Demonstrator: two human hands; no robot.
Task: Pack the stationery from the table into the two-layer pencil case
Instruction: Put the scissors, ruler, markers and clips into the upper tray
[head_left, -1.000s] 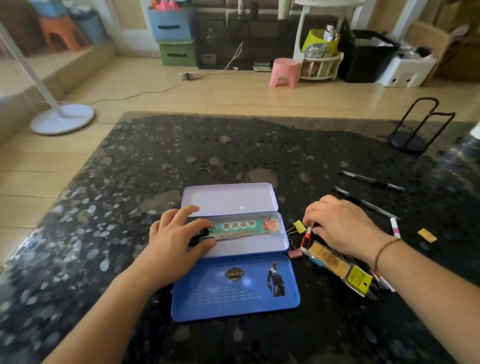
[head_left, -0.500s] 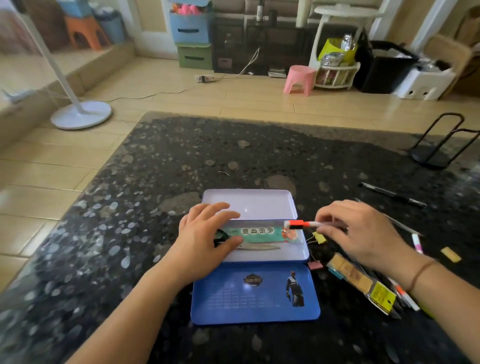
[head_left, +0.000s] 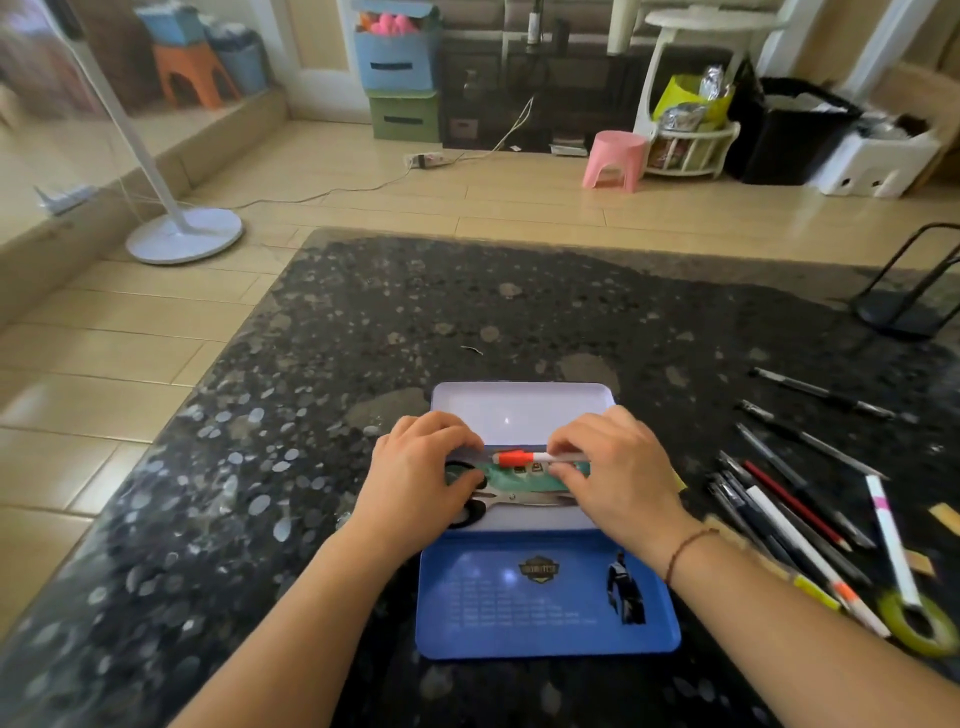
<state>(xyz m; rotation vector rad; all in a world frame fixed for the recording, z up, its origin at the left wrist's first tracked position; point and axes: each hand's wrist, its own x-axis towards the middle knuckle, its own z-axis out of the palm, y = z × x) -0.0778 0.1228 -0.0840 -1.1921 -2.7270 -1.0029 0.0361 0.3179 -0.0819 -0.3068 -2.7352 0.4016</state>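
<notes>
Packing partly done: scissors (head_left: 511, 498) and a green packet (head_left: 524, 474) lie in the pencil case (head_left: 519, 410). Your right hand (head_left: 618, 473) pinches an orange-capped pen (head_left: 535, 458) over it; your left hand (head_left: 415, 480) rests relaxed on the case's left end. Loose pens (head_left: 795, 499) wait at 3 o'clock.

Home living room, pink stool (head_left: 614, 158), storage boxes (head_left: 397, 67), standing fan base (head_left: 184, 235), dark stone table (head_left: 519, 312)

Head cam, fwd-down, close over table (head_left: 363, 322)
</notes>
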